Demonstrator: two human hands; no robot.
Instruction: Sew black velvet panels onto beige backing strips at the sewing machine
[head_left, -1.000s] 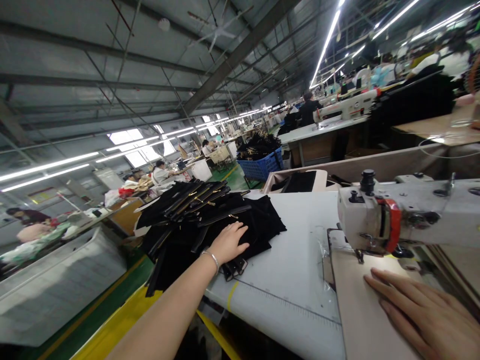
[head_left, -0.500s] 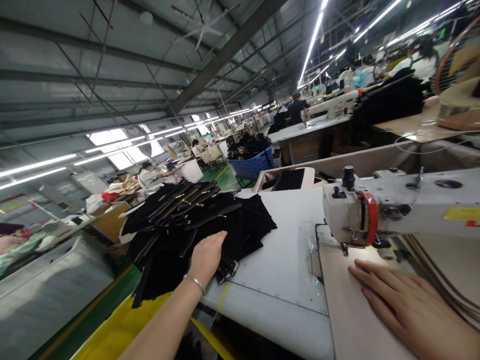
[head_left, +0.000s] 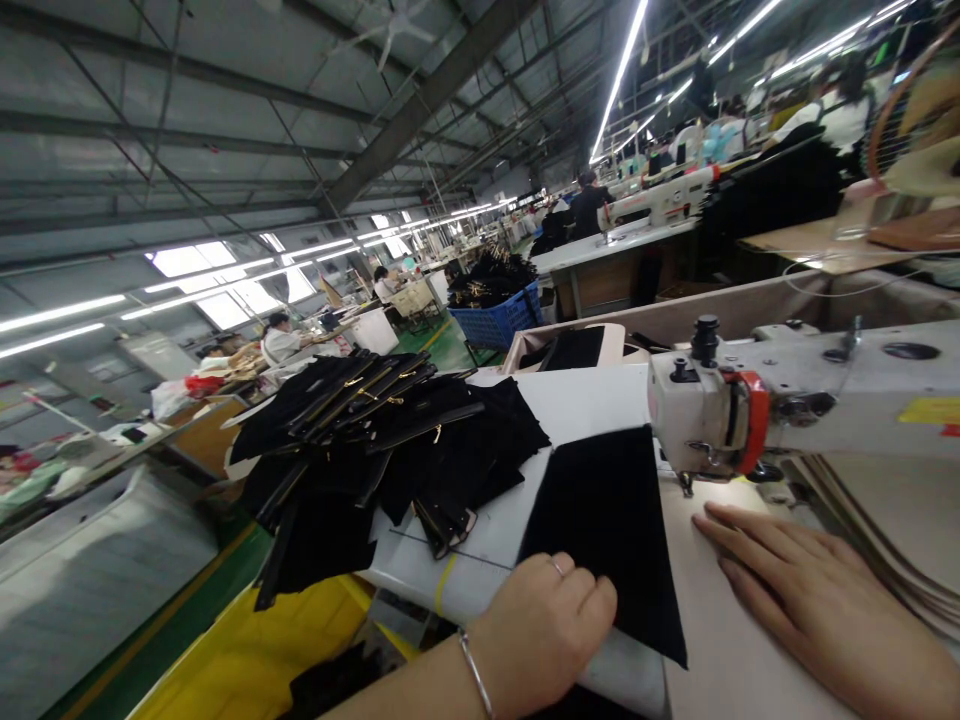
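Observation:
A black fabric piece (head_left: 607, 510) lies on the white table, its right edge against a pale panel (head_left: 697, 590) under the sewing machine (head_left: 739, 415). My left hand (head_left: 555, 620), with a ring and a bracelet, is closed on the near edge of the black piece; the thumb is hidden. Flat on the pale panel, fingers stretched out, rests my right hand (head_left: 810, 590), just below the machine's needle area. Left of the black piece is a heap of black pieces with zippers (head_left: 390, 430), gold pulls showing.
A yellow bin (head_left: 247, 650) stands below the table's left edge. Behind are a blue crate (head_left: 499, 315) full of black pieces and a pale box (head_left: 570, 350). Layered pale panels (head_left: 885, 530) lie beneath the machine arm. Other people work at far tables.
My left hand has moved right and nearer from the heap, bringing a black fabric piece beside the pale panel. My right hand stays almost in place.

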